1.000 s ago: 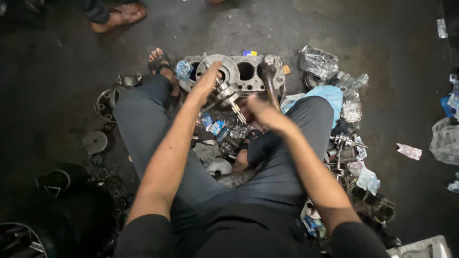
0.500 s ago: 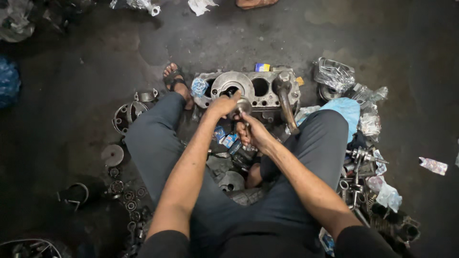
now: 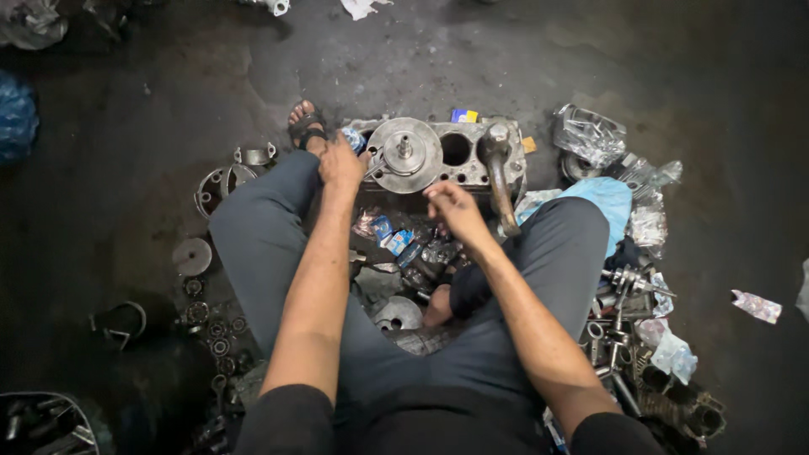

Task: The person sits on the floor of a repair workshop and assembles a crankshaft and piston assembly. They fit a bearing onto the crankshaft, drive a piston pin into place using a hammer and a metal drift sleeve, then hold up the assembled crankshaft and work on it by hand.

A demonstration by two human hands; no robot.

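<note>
I sat on the dark, oily floor (image 3: 152, 101) with my knees spread and a grey metal engine block (image 3: 468, 156) lying flat just past my shins. A round metal disc (image 3: 407, 154) with a short shaft at its centre sat over the block's left bore, while the middle bore (image 3: 455, 149) gaped open beside it. My left hand (image 3: 340, 163) rested at the block's left end, right beside the disc's rim; the fingers were curled in, but I could not tell whether they gripped anything, since the back of the hand hid them. My right hand (image 3: 453, 207) hovered just in front of the block, below the disc, fingers bent loosely and turned down, and what they closed on, if anything, stayed hidden from me too. A long connecting rod (image 3: 500, 177) leaned over the block's right end, reaching down toward my right knee. Between my legs lay small blue-and-white packets (image 3: 396, 240) and a rounded metal part (image 3: 398, 313). My sandalled left foot (image 3: 305, 125) showed beside the block. Bearings and rings (image 3: 211, 329) were scattered by my left thigh, crumpled clear plastic bags (image 3: 590, 135) and a light blue cloth (image 3: 602, 198) lay to my right, and bolts and shafts (image 3: 624, 286) were heaped near my right hip.
</note>
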